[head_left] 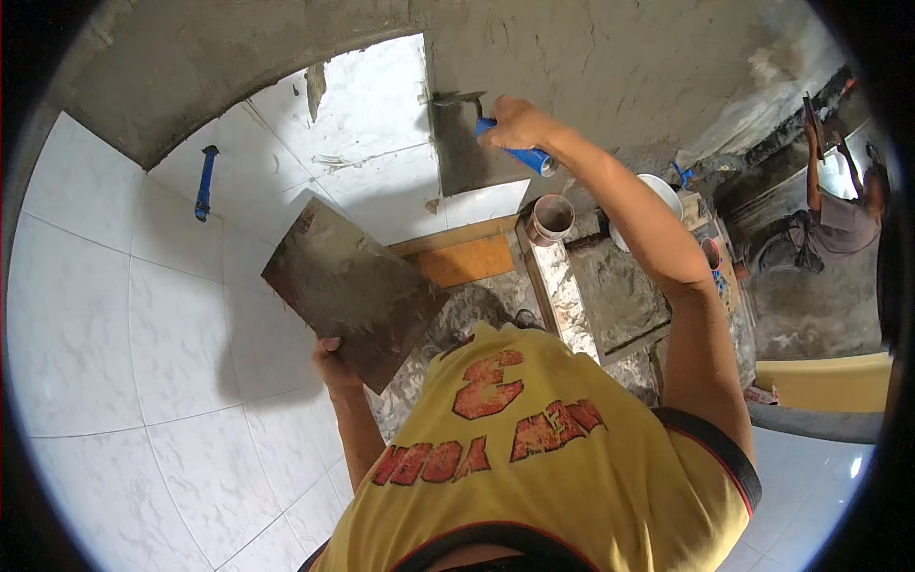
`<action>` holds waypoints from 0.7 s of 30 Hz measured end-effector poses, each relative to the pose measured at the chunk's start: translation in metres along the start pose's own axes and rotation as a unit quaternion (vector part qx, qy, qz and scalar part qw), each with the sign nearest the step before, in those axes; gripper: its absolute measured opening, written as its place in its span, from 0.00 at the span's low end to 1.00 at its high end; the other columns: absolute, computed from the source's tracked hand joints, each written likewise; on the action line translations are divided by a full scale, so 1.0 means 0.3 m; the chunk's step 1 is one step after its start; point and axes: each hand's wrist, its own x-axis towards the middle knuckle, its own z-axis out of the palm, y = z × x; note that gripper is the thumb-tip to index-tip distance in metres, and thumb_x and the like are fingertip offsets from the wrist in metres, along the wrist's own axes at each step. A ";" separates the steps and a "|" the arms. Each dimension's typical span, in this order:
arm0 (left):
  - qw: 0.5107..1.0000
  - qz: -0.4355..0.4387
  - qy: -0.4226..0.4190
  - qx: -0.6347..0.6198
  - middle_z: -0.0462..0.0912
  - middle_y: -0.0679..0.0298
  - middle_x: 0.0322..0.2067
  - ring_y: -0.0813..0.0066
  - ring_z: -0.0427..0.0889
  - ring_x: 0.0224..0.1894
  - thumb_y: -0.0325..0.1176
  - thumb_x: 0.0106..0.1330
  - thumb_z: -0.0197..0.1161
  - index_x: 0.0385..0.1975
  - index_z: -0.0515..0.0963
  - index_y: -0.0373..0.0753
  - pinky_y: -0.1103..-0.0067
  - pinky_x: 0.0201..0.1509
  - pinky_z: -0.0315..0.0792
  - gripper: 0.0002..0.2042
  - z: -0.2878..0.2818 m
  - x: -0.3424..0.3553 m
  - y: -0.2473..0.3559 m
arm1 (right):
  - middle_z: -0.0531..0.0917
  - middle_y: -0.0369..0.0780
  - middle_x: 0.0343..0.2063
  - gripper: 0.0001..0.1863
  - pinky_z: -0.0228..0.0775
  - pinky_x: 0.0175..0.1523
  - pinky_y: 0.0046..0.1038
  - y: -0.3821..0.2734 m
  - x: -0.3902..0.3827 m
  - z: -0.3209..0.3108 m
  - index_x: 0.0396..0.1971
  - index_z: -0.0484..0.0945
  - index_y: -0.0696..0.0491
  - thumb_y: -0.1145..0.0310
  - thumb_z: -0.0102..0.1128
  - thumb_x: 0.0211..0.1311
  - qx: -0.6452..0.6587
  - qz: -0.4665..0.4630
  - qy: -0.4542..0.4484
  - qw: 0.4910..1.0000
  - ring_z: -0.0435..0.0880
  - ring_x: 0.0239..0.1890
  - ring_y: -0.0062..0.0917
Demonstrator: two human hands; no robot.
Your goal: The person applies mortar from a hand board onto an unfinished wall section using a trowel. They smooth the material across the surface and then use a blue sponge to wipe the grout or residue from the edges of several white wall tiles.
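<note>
My right hand (522, 126) is wrapped round the blue handle of a trowel (461, 98). Its thin metal blade lies against the grey mortared wall (572, 67), touching or close to the edge of a white marbled wall tile (376, 91). Smears of mortar mark that tile. With my left hand (335, 365) I grip the lower edge of a flat rectangular mortar board (348, 286), held tilted in front of the tiles; grey mortar coats its face. Most of the left fingers are hidden under the board.
A blue pipe (205, 184) sticks out near the left tiled corner. An open container (551, 219), a white bucket (651, 205) and a wooden plank (467, 260) stand below the wall. At the far right, another person (848, 224) raises both arms near a yellow tub-like surface (824, 383).
</note>
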 end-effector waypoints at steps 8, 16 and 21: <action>1.000 -0.001 -0.025 -0.013 0.75 0.53 0.58 0.49 0.72 0.61 0.26 0.44 0.55 0.59 0.68 0.30 0.59 0.68 0.65 0.34 0.002 0.025 -0.015 | 0.80 0.46 0.20 0.19 0.76 0.18 0.30 -0.109 -0.045 -0.295 0.29 0.79 0.67 0.62 0.66 0.50 0.076 0.047 -0.081 0.993 0.83 0.18 0.31; 1.000 -0.011 -0.009 -0.023 0.76 0.53 0.57 0.49 0.72 0.60 0.27 0.42 0.55 0.60 0.68 0.31 0.61 0.69 0.64 0.35 0.058 0.027 -0.057 | 0.79 0.44 0.22 0.16 0.80 0.23 0.26 -0.254 -0.025 -0.562 0.37 0.76 0.65 0.63 0.58 0.63 0.002 0.051 -0.136 0.989 0.83 0.19 0.29; 1.000 -0.016 -0.018 0.008 0.74 0.53 0.58 0.50 0.71 0.61 0.27 0.42 0.55 0.61 0.68 0.31 0.61 0.70 0.63 0.36 0.115 0.047 -0.095 | 0.83 0.47 0.26 0.21 0.81 0.28 0.33 -0.214 -0.054 -0.674 0.33 0.80 0.66 0.58 0.58 0.66 0.046 0.054 -0.161 0.984 0.86 0.26 0.33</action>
